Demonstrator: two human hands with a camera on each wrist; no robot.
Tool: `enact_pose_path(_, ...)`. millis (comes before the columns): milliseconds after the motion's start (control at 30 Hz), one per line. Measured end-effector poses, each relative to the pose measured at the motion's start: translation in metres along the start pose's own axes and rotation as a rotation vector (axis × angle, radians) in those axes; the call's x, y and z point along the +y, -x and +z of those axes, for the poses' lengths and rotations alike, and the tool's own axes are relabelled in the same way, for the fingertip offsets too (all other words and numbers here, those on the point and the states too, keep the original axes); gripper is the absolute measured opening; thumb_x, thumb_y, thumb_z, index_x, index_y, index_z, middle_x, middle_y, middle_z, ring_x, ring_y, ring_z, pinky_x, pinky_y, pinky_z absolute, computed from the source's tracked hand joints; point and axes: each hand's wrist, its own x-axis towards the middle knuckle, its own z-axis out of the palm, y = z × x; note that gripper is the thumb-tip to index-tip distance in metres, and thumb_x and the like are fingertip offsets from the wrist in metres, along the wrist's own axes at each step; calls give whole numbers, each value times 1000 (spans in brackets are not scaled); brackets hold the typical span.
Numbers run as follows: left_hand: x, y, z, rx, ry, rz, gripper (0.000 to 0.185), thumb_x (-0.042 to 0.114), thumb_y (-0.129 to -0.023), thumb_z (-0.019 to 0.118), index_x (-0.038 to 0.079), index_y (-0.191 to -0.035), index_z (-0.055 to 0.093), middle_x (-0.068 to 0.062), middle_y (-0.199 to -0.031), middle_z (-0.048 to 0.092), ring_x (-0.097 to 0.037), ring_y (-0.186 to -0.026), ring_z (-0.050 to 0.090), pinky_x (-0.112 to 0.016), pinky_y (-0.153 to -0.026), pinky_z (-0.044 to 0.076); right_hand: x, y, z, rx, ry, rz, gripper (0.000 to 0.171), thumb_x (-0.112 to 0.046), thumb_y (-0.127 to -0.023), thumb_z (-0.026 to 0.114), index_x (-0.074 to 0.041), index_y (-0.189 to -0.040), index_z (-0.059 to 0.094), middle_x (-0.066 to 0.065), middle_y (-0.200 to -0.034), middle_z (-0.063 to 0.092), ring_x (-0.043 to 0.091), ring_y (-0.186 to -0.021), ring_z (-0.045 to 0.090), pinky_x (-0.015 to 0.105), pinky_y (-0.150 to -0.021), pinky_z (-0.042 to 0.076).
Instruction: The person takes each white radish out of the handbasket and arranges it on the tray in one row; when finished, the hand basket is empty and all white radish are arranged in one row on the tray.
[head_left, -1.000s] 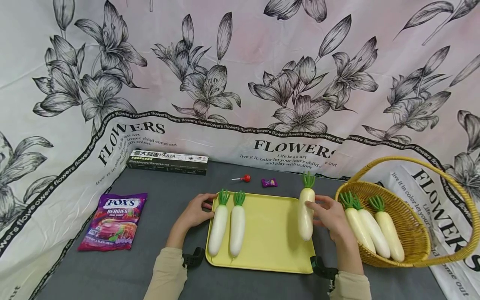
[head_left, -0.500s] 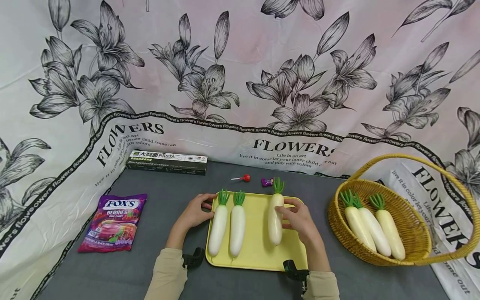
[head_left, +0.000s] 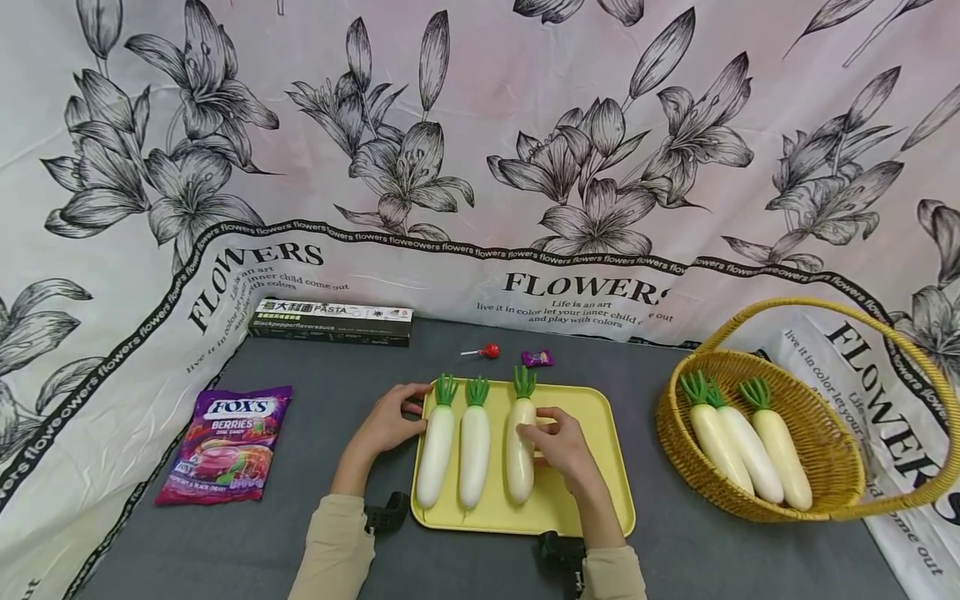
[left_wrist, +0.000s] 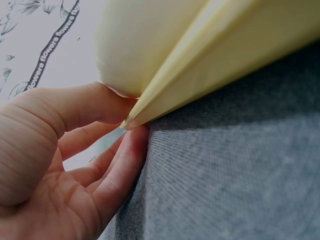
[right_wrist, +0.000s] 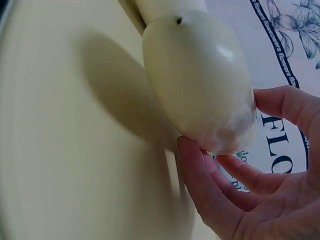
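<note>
My right hand holds a white radish with green leaf tops between thumb and fingers, over the middle of a yellow tray. In the right wrist view, the radish's rounded end casts a shadow on the tray. Two more white radishes lie side by side on the tray's left part, a left one and a right one. At the tray's left edge my left hand pinches the rim, thumb on top and fingers against its underside in the left wrist view.
On the right stands a yellow wicker basket with a tall handle, holding three radishes. Behind the tray lie a red lollipop and a purple wrapped candy. A pasta box and a purple candy bag are at left.
My right hand has carried the radish leftward from the tray's right edge to its middle, near the other two, and lower. The left hand has stayed at the tray's left rim.
</note>
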Motion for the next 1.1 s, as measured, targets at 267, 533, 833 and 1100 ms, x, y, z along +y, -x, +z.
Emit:
enact_pose_path(267,0,0,-2,-9,-4,9,55,2,-84,73,2,-136,58,-17,-124,55,-30,-101,62,-44,-87,53,-1,1,11,-1,-10,-1,49,-15,-88,70,8,-128,53,15,-93,56,21,-76,58,37,-60,57)
enact_pose_path(533,1,0,-2,-15,-14,0,55,3,-85,72,3,-137,57,-17,-125,55,-30,-102,62,-44,-88,52,-4,4,20,-32,7,-13,51,-15,-88,72,11,-128,53,18,-99,57,23,-80,58,40,-61,58)
enact_pose_path(833,1,0,-1,-18,-11,-1,55,2,-85,72,2,-137,57,-17,-125,55,-30,-102,62,-43,-88,53,-6,6,22,-57,18,-21,54,-15,-86,74,10,-128,52,19,-98,57,23,-80,58,39,-60,58)
enact_pose_path(1100,2,1,-3,-13,-7,8,55,2,-84,73,2,-136,57,-17,-124,55,-31,-103,62,-44,-88,53,-5,5,21,-78,-27,-32,55,-16,-89,69,11,-133,49,23,-108,57,25,-82,67,44,-69,60)
